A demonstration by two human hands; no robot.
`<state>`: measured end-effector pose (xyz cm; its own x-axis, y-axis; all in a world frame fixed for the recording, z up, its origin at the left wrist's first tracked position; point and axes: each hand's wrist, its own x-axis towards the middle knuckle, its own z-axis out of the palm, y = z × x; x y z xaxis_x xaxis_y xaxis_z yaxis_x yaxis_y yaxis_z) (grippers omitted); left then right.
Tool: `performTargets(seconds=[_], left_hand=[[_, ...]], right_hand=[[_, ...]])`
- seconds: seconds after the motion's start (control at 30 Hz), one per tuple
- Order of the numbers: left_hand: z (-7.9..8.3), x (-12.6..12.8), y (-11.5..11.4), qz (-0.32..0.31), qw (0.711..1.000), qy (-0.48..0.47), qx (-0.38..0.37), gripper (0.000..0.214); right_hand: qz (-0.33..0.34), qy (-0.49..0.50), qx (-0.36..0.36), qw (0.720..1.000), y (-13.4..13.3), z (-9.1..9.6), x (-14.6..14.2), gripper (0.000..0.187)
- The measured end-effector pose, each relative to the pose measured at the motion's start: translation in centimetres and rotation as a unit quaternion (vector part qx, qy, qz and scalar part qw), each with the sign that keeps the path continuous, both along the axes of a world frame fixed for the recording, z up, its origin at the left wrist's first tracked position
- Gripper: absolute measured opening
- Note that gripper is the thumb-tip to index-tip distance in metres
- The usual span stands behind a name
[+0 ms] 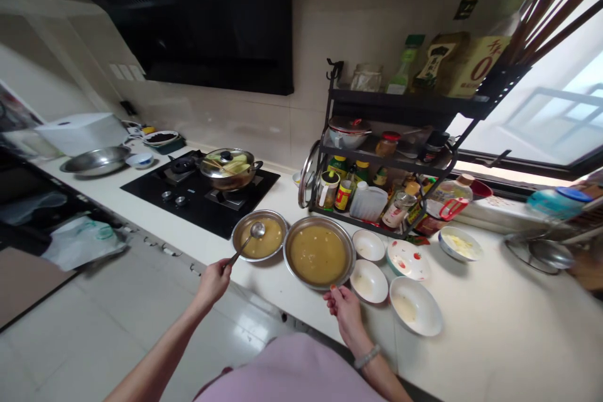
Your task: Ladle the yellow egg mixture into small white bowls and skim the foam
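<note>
My left hand [215, 281] is closed round the handle of a metal ladle [257, 230]. The ladle's head is over the smaller metal bowl [237, 248], which holds yellowish-brown liquid with small pale bits. Beside it, rims close together, stands a larger metal bowl [352, 251] of similar liquid. At its near rim is my right hand [346, 313], fingers curled and thumb at the edge, seeming to pinch it. Right of this bowl are a small white bowl [369, 245], another white bowl [377, 289] and a larger oval one [428, 314], the last two with pale residue.
A lidded pan [228, 181] with green food sits on the black hob [198, 210]. Behind the bowls rises a black rack [391, 163] of bottles and jars. A strawberry-patterned dish [409, 262] and a bowl of pale yellow pieces [460, 244] stand to the right. The range hood [198, 25] hangs overhead.
</note>
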<state>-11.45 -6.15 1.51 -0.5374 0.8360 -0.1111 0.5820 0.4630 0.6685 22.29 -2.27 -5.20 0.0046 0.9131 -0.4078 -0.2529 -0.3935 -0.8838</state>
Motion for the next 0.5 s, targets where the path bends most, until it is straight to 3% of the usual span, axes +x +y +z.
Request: performTargets(seconds=[0.1, 0.2, 0.33, 0.5], left_hand=[[-0.3, 0.0, 0.2, -0.010, 1.000, 0.028, -0.007, 0.023], [0.0, 0.4, 0.4, 0.036, 0.992, -0.116, -0.037, 0.024], [1.0, 0.4, 0.2, 0.098, 0.930, -0.354, -0.013, 0.029], [2.5, -0.1, -0.4, 0.106, 0.886, -0.452, 0.014, 0.027]], right_hand=[[0.001, 0.004, -0.002, 1.000, 0.0, -0.2, 0.1, 0.042], [0.000, 0.005, -0.001, 1.000, 0.1, -0.3, 0.1, 0.041], [0.000, 0.001, -0.002, 1.000, 0.0, -0.4, 0.1, 0.040], [0.001, 0.002, -0.003, 1.000, 0.0, -0.2, 0.0, 0.042]])
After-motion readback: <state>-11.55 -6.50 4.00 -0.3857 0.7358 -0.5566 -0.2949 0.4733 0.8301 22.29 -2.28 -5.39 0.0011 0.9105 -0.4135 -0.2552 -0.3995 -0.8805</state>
